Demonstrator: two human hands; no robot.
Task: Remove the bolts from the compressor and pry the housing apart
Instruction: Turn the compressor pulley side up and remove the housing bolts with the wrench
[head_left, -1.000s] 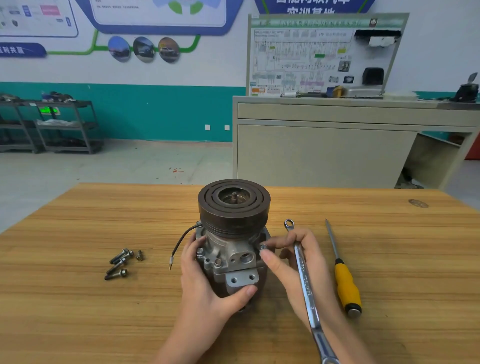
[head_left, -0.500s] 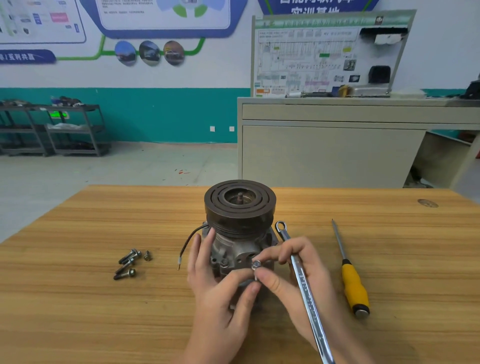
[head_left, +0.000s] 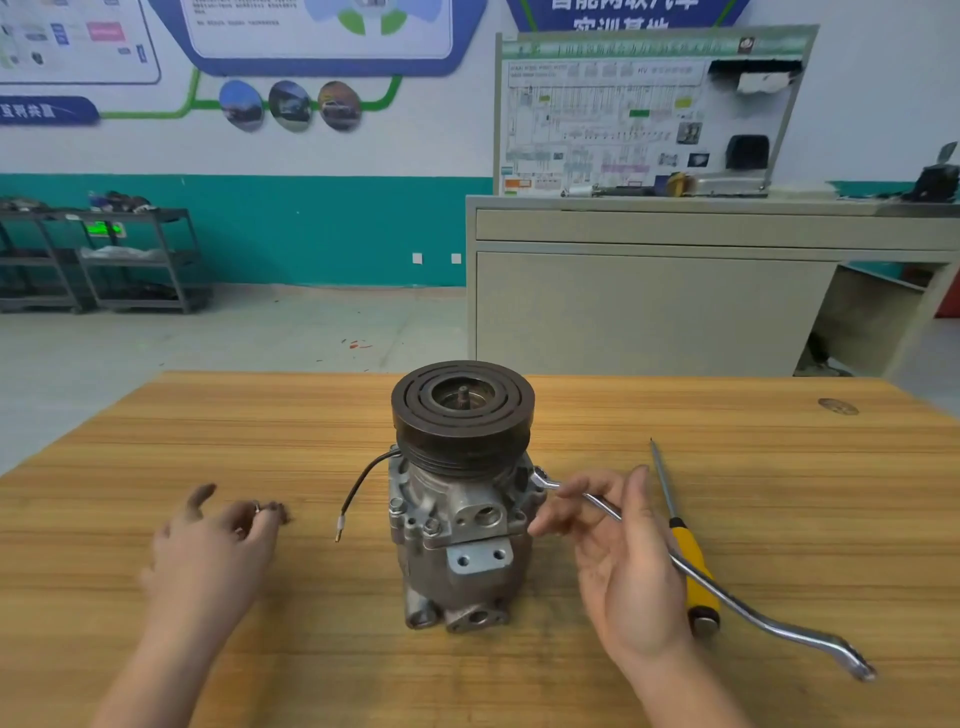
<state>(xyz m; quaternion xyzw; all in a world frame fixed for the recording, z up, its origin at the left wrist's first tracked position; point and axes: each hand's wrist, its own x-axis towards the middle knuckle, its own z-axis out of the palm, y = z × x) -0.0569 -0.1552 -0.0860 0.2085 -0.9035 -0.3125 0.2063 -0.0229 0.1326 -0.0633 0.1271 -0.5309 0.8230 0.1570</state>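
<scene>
**Wrench head at the compressor's right flank**

Bolts (head_left: 272, 508) lie at the left of the wooden table (head_left: 156, 441), mostly hidden behind the blurred left hand (head_left: 208, 540). That hand hovers over them with fingers loosely curled; something small and metallic glints at its fingertips, but the blur leaves it unclear whether it pinches a bolt or holds nothing. A black wire (head_left: 363, 480) trails from the compressor (head_left: 460, 499), which stands upright at mid-table, its dark pulley (head_left: 462, 410) on top and one bolt head (head_left: 431, 527) visible on the front flange. To its right, the right hand (head_left: 623, 561) curls its fingers round the shaft of a ring wrench (head_left: 753, 618), whose long axis runs from lower right up to the left, its near ring touching or just beside the housing's right side. The right hand is the nearer to the compressor, so the next bolt most likely falls to it. A yellow-handled screwdriver (head_left: 691, 571) lies just behind the wrench, pointing away, handy for prying.
</scene>
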